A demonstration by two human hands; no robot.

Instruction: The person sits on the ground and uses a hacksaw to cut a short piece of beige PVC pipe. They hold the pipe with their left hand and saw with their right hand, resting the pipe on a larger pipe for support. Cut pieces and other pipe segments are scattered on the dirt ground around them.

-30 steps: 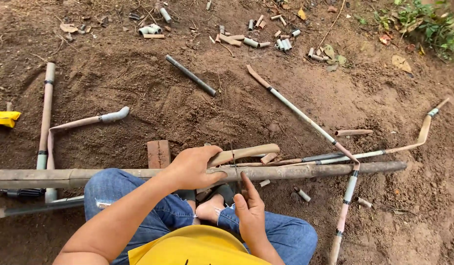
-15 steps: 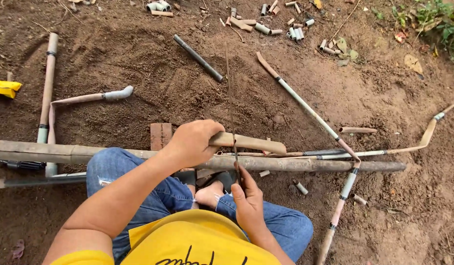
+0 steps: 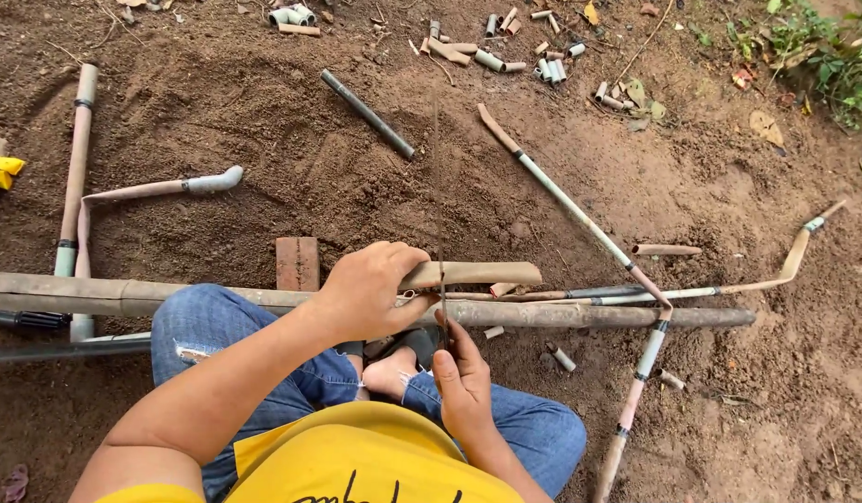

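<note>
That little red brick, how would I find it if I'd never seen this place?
Start at the long muddy pipe lying across the brown dirt in front of the person's knees. Follow it to the blue-jeaned knee; the small rectangular red brick sits on the far side of the pipe, just beside the left hand. Everything nearby is round tube; only this is a flat block.

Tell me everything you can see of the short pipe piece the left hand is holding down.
The short pipe piece is a mud-stained, tan tube, plastic by its look. It lies roughly level, left to right, resting on the long dirty pipe that runs across the dirt. The left hand grips its left end from above, hiding that end; the right end is free and open. The right hand holds a thin saw blade upright across it, close to the left hand's fingers.
</note>
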